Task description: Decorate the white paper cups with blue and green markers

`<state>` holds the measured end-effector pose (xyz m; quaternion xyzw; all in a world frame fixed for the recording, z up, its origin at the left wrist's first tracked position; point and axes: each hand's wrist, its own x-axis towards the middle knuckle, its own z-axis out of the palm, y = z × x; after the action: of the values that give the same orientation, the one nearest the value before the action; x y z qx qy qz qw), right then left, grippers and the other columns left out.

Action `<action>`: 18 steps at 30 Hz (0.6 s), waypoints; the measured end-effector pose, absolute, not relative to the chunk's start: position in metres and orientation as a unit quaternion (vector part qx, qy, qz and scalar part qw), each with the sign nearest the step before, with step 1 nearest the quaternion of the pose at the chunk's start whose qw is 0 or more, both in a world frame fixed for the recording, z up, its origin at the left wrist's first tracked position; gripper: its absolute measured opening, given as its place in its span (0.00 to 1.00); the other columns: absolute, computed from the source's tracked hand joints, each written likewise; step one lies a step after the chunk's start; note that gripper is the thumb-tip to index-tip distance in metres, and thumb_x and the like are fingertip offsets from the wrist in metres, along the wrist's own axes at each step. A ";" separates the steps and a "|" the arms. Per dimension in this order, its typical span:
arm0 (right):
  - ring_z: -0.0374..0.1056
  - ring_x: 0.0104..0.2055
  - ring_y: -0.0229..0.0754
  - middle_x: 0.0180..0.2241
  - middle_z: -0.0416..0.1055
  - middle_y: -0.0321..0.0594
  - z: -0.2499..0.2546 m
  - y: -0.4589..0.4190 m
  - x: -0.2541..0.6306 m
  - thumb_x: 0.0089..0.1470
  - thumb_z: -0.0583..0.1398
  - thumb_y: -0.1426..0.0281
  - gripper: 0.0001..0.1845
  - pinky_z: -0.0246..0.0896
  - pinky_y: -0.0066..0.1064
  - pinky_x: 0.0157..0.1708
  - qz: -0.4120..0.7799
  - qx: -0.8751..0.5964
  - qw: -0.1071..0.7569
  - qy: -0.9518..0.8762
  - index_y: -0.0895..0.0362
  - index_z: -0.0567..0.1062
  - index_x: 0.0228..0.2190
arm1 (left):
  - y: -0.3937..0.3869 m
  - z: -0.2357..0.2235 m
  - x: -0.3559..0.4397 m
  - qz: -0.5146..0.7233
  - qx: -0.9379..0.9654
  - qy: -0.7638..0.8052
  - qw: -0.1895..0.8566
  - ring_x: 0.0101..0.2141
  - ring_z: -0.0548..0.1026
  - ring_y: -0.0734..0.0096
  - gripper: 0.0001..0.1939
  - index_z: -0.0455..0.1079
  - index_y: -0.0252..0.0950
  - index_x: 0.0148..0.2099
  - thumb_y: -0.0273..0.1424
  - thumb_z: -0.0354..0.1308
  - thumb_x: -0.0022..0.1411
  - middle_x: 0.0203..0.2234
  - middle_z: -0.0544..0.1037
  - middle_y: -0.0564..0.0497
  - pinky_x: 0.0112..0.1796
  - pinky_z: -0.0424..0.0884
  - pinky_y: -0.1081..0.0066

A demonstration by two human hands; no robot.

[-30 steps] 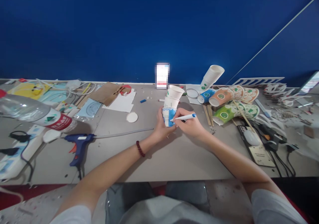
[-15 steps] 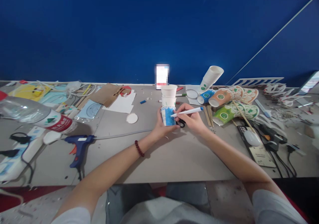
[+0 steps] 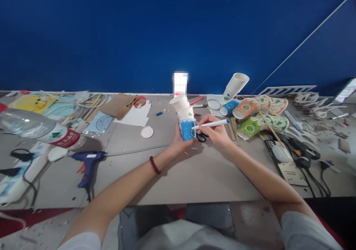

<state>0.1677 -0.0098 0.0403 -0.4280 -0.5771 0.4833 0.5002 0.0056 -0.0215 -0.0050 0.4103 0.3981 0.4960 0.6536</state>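
My left hand [image 3: 179, 142] is wrapped round a paper cup [image 3: 187, 130] coloured blue, with a green circle near its right side. White paper cups [image 3: 184, 113] are joined in line above it, the topmost tilted to the left. My right hand [image 3: 215, 132] pinches a white marker [image 3: 213, 123] with a blue end. The marker's tip meets the blue cup's right side, by the green circle. Behind the right hand's fingers, the black handles of scissors [image 3: 202, 137] show on the table.
On the left lie a blue glue gun [image 3: 88, 165], a water bottle [image 3: 41, 129] and a power strip [image 3: 23, 176]. To the right are coloured paper cups [image 3: 246, 108], a stack of white cups [image 3: 235, 87] and a second glue gun [image 3: 304, 152]. A lit, blurred screen [image 3: 180, 82] stands behind.
My left hand has turned and tilted the cups, so their top leans left and the green circle now shows. The marker in my right hand has shifted slightly right.
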 end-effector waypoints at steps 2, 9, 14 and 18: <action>0.70 0.24 0.40 0.20 0.73 0.31 0.040 -0.010 0.167 0.48 0.69 0.64 0.10 0.73 0.37 0.32 0.481 -0.434 0.502 -0.573 0.51 0.73 0.27 | -0.021 -0.008 0.005 0.492 0.414 0.390 0.658 0.57 0.75 0.45 0.58 0.52 0.43 0.72 0.28 0.77 0.42 0.57 0.77 0.42 0.56 0.74 0.50; 0.74 0.29 0.42 0.24 0.73 0.32 0.041 -0.005 0.168 0.50 0.69 0.57 0.15 0.73 0.36 0.34 0.436 -0.452 0.542 -0.559 0.50 0.71 0.30 | -0.020 -0.015 0.003 0.457 0.434 0.406 0.662 0.57 0.74 0.47 0.59 0.47 0.46 0.73 0.33 0.76 0.46 0.61 0.72 0.38 0.54 0.73 0.48; 0.74 0.31 0.44 0.26 0.74 0.35 0.036 -0.007 0.168 0.51 0.69 0.57 0.15 0.73 0.38 0.35 0.420 -0.469 0.508 -0.588 0.51 0.71 0.29 | -0.020 -0.017 0.002 0.462 0.435 0.382 0.672 0.55 0.76 0.49 0.56 0.51 0.45 0.71 0.33 0.77 0.46 0.56 0.76 0.40 0.52 0.76 0.52; 0.71 0.29 0.42 0.27 0.74 0.35 0.034 -0.009 0.169 0.52 0.67 0.62 0.10 0.70 0.37 0.33 0.371 -0.471 0.490 -0.633 0.51 0.72 0.29 | -0.020 -0.016 0.002 0.462 0.431 0.378 0.677 0.51 0.78 0.50 0.53 0.54 0.42 0.70 0.31 0.77 0.47 0.53 0.78 0.41 0.50 0.77 0.53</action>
<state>0.1685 -0.0091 0.0336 -0.4708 -0.6327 0.3709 0.4903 0.0018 -0.0201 -0.0164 0.4306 0.3779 0.4624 0.6767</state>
